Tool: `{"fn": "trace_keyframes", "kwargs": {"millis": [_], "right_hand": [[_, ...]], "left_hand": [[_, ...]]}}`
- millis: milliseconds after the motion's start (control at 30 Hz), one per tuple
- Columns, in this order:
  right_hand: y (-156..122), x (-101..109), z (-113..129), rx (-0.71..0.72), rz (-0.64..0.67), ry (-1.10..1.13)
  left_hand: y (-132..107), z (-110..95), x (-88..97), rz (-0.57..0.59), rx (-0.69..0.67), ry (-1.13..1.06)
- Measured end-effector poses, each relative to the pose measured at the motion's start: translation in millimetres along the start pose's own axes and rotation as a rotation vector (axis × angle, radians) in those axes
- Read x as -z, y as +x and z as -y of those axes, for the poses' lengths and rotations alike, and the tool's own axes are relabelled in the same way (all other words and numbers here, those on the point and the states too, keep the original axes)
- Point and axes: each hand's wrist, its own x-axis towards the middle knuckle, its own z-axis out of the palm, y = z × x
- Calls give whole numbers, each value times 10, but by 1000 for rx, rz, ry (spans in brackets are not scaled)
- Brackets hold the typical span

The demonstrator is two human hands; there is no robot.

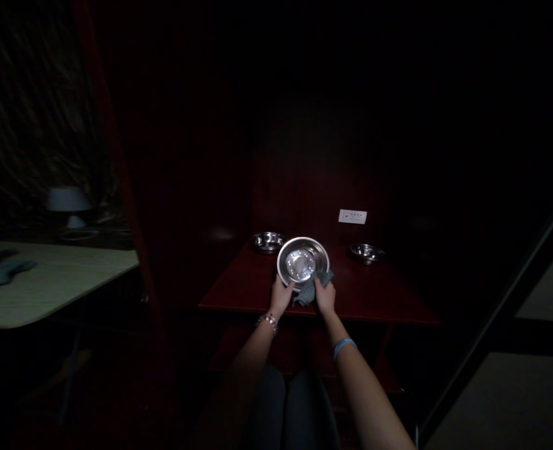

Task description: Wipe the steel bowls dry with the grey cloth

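A shiny metal bowl (299, 264) is tilted toward me above the front part of a dark red desk (253, 287). My left hand (281, 297) grips its lower left rim, thumb on the inside. At the lower right of the bowl, my right hand (324, 296) is closed on a grey-green cloth (307, 292), which is pressed against the rim and hangs below it. Two more metal bowls rest on the desk: one bowl (268, 242) at the back left, the other bowl (367, 253) at the back right.
A white socket plate (352, 217) is on the dark wall behind the desk. To the left stands a pale table (70, 275) with a cloth (9, 272) on it, and a lamp (69, 200) is behind. Dark panels enclose the desk at both sides. The room is dim.
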Motion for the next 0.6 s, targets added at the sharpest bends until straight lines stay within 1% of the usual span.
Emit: {"fn": "trace_keyframes", "kwargs": {"millis": [267, 600], "right_hand": [[-11, 11, 12, 12, 11, 2], [-58, 42, 112, -1, 14, -2]], "left_hand": [[-7, -18, 1, -3, 2, -1], [-3, -39, 12, -29, 11, -18]]}}
